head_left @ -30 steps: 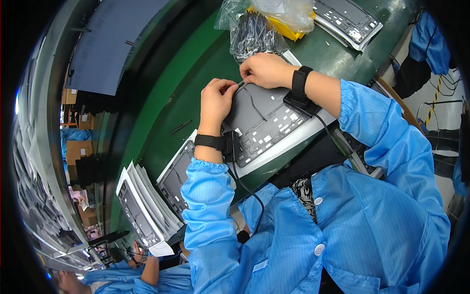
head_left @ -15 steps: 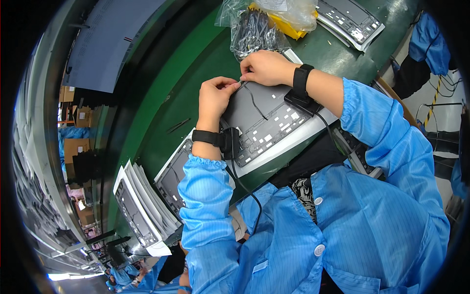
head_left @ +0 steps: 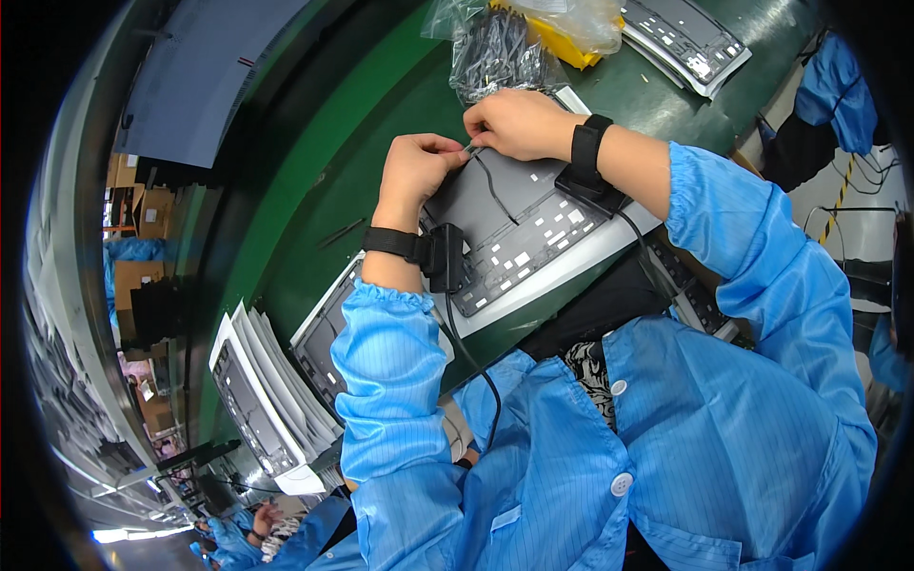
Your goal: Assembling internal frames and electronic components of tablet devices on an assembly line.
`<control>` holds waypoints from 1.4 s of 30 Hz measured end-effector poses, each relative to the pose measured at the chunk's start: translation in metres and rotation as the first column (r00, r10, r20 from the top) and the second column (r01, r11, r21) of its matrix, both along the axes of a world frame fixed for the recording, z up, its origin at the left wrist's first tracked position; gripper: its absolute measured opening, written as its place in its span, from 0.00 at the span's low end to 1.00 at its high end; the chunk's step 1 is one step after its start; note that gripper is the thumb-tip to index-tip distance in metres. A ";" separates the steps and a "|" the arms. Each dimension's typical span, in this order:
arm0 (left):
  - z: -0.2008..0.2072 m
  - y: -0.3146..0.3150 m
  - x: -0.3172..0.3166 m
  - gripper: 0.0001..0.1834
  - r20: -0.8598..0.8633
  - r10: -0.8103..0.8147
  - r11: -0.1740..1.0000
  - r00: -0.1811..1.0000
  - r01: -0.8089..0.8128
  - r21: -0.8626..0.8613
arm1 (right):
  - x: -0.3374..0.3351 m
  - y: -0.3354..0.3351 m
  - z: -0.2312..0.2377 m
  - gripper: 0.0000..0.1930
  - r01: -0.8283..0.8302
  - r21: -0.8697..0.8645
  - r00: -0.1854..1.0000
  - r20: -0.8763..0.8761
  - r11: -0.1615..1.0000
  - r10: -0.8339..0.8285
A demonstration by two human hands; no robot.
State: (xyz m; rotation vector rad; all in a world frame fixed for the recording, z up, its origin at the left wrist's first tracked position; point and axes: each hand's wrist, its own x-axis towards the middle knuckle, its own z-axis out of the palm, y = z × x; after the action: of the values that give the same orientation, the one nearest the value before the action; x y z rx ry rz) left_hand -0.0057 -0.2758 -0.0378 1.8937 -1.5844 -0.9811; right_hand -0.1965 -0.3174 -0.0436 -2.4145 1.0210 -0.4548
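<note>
A thin dark cable (head_left: 495, 193) hangs from my fingertips, its loose length lying over a dark grey panel (head_left: 457, 205) with many small white patches. My left hand (head_left: 415, 173) is closed in a pinch on the cable's upper end. Close beside it, my right hand (head_left: 522, 126) pinches the same end between thumb and fingers. The exact grip is partly hidden by the fingertips. Under the panel lies a white sheet (head_left: 533, 295), showing along the near edge.
Beyond my right hand lies a clear bag of dark cables (head_left: 505, 57), beside a yellow thing (head_left: 568, 43) under clear plastic. More patterned panels (head_left: 690, 38) lie at the far right. At left are a slim dark tool (head_left: 341, 233) and stacked panels with white sheets (head_left: 271, 381).
Both hands stay pinched together on the cable, shifted slightly farther away. The view has turned a little. At the lower left, another person's hand has come into sight.
</note>
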 end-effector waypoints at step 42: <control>0.002 0.007 -0.004 0.11 0.450 -0.260 0.885 0.854 0.397 -0.243 | 0.005 -0.004 0.016 0.13 -0.220 0.041 0.974 -0.048 0.975 0.222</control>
State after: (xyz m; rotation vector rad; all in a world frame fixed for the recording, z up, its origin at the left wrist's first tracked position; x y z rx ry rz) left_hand -0.0098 -0.2689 -0.0357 1.6858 -2.2225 -0.4066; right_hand -0.1911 -0.3210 -0.0273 -2.4829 0.7616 -0.2948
